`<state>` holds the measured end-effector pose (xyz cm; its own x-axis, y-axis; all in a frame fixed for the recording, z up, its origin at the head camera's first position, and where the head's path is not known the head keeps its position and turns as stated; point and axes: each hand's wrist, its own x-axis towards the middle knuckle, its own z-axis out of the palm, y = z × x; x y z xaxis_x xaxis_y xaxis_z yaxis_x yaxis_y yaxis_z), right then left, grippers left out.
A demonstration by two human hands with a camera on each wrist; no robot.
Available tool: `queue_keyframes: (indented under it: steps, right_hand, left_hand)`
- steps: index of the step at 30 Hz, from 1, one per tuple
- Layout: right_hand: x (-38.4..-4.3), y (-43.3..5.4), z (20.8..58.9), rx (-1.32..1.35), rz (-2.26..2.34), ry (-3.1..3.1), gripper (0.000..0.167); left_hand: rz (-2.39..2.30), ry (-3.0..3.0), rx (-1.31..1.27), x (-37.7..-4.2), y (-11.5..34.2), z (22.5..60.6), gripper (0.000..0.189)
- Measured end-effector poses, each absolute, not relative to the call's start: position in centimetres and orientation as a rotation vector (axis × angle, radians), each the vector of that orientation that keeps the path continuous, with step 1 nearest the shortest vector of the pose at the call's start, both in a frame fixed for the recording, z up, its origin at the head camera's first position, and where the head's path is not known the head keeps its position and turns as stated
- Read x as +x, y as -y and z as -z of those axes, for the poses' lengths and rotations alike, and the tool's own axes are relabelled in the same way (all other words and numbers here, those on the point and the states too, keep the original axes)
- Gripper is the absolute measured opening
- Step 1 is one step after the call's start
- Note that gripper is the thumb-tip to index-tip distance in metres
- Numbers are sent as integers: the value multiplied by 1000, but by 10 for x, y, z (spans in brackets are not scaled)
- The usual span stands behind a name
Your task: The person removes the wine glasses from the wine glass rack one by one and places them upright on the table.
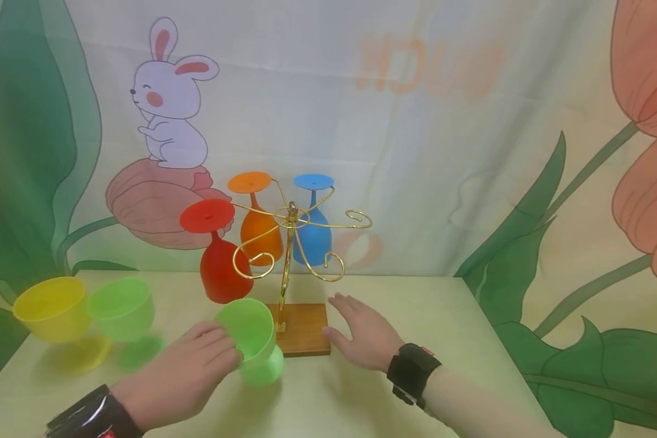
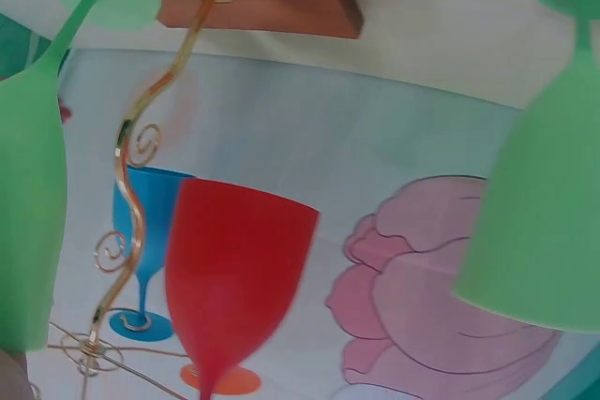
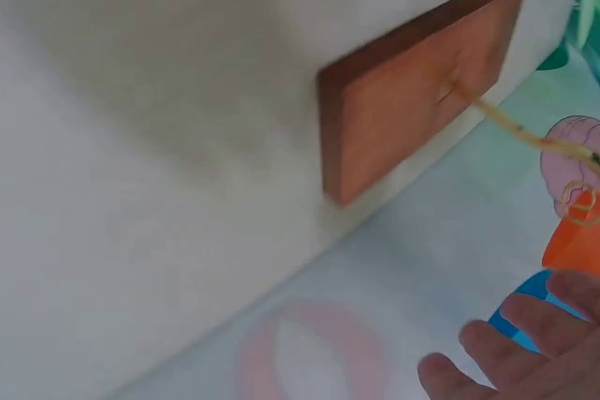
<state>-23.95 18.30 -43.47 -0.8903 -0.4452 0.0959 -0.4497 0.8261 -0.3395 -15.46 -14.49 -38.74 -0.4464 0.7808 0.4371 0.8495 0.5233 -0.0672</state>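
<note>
Your left hand [image 1: 194, 371] grips a green goblet [image 1: 254, 347] by its rim, mouth up and slightly tilted, just in front of the wooden base [image 1: 309, 331] of the gold rack [image 1: 292, 214]. Your right hand [image 1: 364, 334] holds nothing, fingers extended, just beside the base's right edge. A red goblet [image 1: 221, 271], orange goblet [image 1: 260, 237] and blue goblet [image 1: 313, 237] hang inverted from the rack; a yellow goblet [image 1: 60, 322] and second green goblet [image 1: 123, 319] stand on the surface [image 1: 449, 328] to your left.

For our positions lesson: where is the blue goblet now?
In the head view, the blue goblet hangs upside down from the gold rack, right of the orange goblet.
</note>
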Motion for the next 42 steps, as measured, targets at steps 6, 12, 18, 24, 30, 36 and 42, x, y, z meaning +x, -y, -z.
queue_keyframes:
  steps: [6,12,18,24,30,36,42]
  right_hand:
    - [-252,-199,431,740,-353,2880,70]
    - [-256,-208,430,718,-376,2886,70]
    - [-257,-214,429,663,-354,2924,70]
    - [-258,-217,428,651,-358,2935,71]
    - [-259,-216,428,647,-340,2945,71]
    - [-257,-217,427,647,-374,2942,70]
    - [-256,-218,429,665,-374,2929,70]
  left_hand:
    - [232,2369,-1268,-149,177,390,16]
    - [186,2448,-1144,-142,216,398,22]
    - [137,2688,-923,-133,254,409,38]
    - [154,2492,-963,-133,283,425,41]
    - [147,2476,-870,-134,303,439,45]
    - [176,2482,-792,-132,313,449,54]
    - [185,2480,-776,-131,320,454,51]
